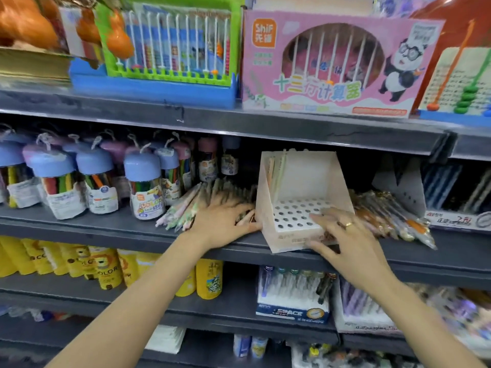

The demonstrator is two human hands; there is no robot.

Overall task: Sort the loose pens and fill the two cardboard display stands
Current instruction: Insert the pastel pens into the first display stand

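Nearby, blue-capped marker jars (144,181) beside pens (186,205)

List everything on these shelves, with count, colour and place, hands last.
Display stand: one, white, middle shelf, few pens at back left.
Pastel pens: loose pile, left of stand.
Wrapped pens: loose pile, right of stand.
Blue-capped jars: many, middle shelf left.
Abacus box: one, pink, top shelf.
Yellow packs: several, lower shelf left.
Left hand: on pastel pens.
Right hand: on stand's front.
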